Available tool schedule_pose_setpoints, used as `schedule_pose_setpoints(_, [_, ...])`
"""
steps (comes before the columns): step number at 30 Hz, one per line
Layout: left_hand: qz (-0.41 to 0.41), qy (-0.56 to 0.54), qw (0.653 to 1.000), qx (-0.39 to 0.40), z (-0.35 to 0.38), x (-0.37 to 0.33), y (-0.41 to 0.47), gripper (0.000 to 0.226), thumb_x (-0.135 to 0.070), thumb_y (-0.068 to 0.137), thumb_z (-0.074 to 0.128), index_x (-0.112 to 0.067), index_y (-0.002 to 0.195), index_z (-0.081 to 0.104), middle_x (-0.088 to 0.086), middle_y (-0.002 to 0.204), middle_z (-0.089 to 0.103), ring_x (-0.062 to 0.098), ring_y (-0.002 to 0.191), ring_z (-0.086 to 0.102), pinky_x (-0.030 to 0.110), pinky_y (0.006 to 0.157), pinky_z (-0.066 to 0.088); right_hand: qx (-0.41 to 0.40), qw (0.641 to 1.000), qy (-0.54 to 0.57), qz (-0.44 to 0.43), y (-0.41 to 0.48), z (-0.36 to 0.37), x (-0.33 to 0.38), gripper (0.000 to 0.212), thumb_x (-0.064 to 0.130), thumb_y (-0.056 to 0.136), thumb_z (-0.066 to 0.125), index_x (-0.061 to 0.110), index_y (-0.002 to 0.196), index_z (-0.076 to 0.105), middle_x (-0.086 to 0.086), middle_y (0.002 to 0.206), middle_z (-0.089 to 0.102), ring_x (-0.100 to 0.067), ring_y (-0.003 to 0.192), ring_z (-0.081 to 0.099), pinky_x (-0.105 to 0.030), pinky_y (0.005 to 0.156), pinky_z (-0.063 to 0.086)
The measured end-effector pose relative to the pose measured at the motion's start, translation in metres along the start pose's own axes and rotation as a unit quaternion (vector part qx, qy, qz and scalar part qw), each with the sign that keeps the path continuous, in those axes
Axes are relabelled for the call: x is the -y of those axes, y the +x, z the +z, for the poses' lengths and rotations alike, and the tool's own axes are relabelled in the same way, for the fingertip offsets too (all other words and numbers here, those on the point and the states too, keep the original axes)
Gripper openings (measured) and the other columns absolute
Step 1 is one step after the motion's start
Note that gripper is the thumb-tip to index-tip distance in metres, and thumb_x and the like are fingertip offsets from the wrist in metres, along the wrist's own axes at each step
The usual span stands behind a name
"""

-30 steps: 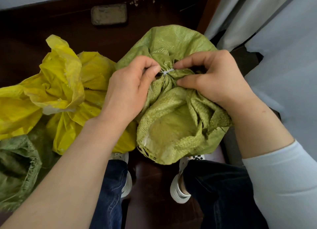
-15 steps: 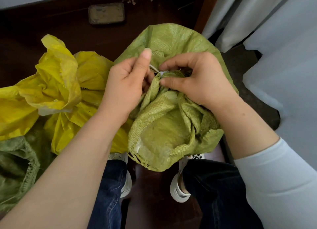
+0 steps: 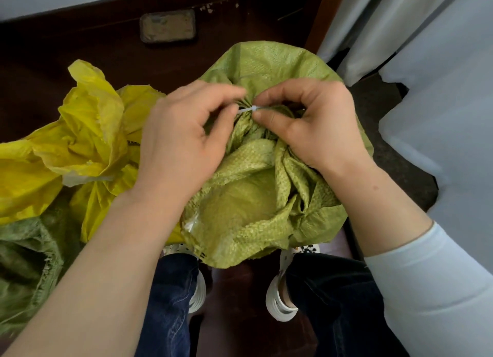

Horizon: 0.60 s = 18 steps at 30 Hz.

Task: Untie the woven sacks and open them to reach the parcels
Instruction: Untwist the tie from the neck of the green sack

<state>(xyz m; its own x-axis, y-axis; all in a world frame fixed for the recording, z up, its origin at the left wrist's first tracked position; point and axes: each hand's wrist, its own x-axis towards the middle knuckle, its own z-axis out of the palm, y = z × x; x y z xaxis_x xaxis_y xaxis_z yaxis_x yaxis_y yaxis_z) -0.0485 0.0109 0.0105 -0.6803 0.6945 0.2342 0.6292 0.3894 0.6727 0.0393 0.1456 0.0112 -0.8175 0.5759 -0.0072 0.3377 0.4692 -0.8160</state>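
Both hands, left point(image 3: 184, 140) and right point(image 3: 314, 127), pinch the thin white tie point(image 3: 249, 109) cinching a light-green woven sack point(image 3: 256, 196); it remains unopened, as does the tied yellow woven sack point(image 3: 88, 143) at nine o'clock.

The floor point(image 3: 80, 49) is dark reddish-brown wood, with a tarnished rectangular metal plate point(image 3: 168, 26) set into it at the far side. To the right the wood gives way to a rougher dark grey patch point(image 3: 386, 132). Three sacks stand on the boards. A light green woven sack point(image 3: 248, 196) is in the middle, its neck cinched by a white tie point(image 3: 246, 110). A yellow sack point(image 3: 93, 132) touches its left side, and a dull green sack point(image 3: 24, 263) with a frayed rim is nearer, at the left edge. The person's feet in white sandals point(image 3: 277, 303) are planted just behind the middle sack, whose loose mouth overhangs the toes.
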Motion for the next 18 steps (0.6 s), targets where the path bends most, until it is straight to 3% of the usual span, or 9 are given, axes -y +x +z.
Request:
schedule_pose_setpoints(4, [-0.065, -0.054, 0.995, 0.043, 0.003, -0.002, 0.0, 0.018, -0.028, 0.08, 0.064, -0.025, 0.097, 0.068, -0.016, 0.079, 0.061, 0.001, 0.07, 0.057, 0.021, 0.067, 0.05, 0.006, 1.0, -0.016, -0.017, -0.001, 0.0, 0.0, 0.018, 0.024, 0.074, 0.074, 0.024, 0.093, 0.071, 0.015, 0.085, 0.064, -0.007, 0.085, 0.063, -0.031, 0.08, 0.053])
schedule_pose_setpoints(8, [-0.055, -0.026, 0.996, 0.062, 0.008, -0.001, 0.0, 0.016, -0.024, 0.084, 0.064, -0.02, 0.1, 0.068, -0.013, 0.08, 0.06, -0.001, 0.072, 0.056, 0.023, 0.072, 0.051, 0.025, 0.999, -0.013, -0.015, -0.002, 0.003, -0.001, 0.021, 0.022, 0.071, 0.076, 0.024, 0.09, 0.067, 0.018, 0.079, 0.059, -0.005, 0.078, 0.06, -0.031, 0.076, 0.054])
schedule_pose_setpoints(11, [-0.072, -0.016, 0.997, 0.038, 0.007, -0.001, -0.001, 0.016, -0.024, 0.082, 0.069, -0.017, 0.097, 0.07, -0.009, 0.081, 0.063, 0.009, 0.071, 0.061, 0.031, 0.071, 0.054, 0.031, 0.999, -0.006, -0.012, -0.003, 0.005, -0.001, 0.022, 0.018, 0.069, 0.076, 0.022, 0.088, 0.065, 0.014, 0.08, 0.061, -0.007, 0.077, 0.061, -0.033, 0.076, 0.054])
schedule_pose_setpoints(15, [-0.079, -0.011, 0.997, 0.018, 0.01, -0.002, -0.005, 0.013, -0.028, 0.079, 0.07, -0.018, 0.088, 0.072, -0.005, 0.076, 0.065, 0.013, 0.064, 0.061, 0.032, 0.064, 0.055, 0.034, 0.999, -0.005, 0.0, -0.001, 0.003, 0.0, 0.027, 0.016, 0.067, 0.077, 0.026, 0.086, 0.061, 0.023, 0.078, 0.056, 0.003, 0.074, 0.056, -0.022, 0.074, 0.051])
schedule_pose_setpoints(18, [-0.074, -0.026, 0.997, 0.027, 0.017, -0.001, -0.007, 0.015, -0.024, 0.08, 0.07, -0.016, 0.092, 0.073, -0.009, 0.077, 0.061, 0.006, 0.062, 0.056, 0.024, 0.065, 0.051, 0.031, 0.999, -0.007, 0.015, -0.002, 0.003, 0.001, 0.025, 0.018, 0.065, 0.076, 0.025, 0.085, 0.063, 0.022, 0.078, 0.057, 0.002, 0.071, 0.055, -0.021, 0.071, 0.05])
